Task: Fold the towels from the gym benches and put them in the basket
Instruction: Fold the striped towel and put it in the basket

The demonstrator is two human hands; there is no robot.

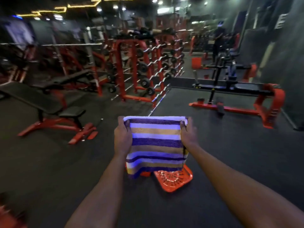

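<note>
A folded towel (155, 145) with purple, white and gold stripes hangs in front of me, held up at chest height. My left hand (122, 137) grips its upper left edge and my right hand (188, 134) grips its upper right edge, both arms stretched forward. Directly below the towel an orange perforated basket (174, 180) sits on the dark floor; the towel's lower edge hides the basket's far left part.
A black incline bench on a red frame (49, 111) stands at left. A red rack of barbells (143, 74) rises behind it. Another black bench with a red frame (243, 96) is at right. A person (218, 40) stands far back. Dark rubber floor surrounds the basket.
</note>
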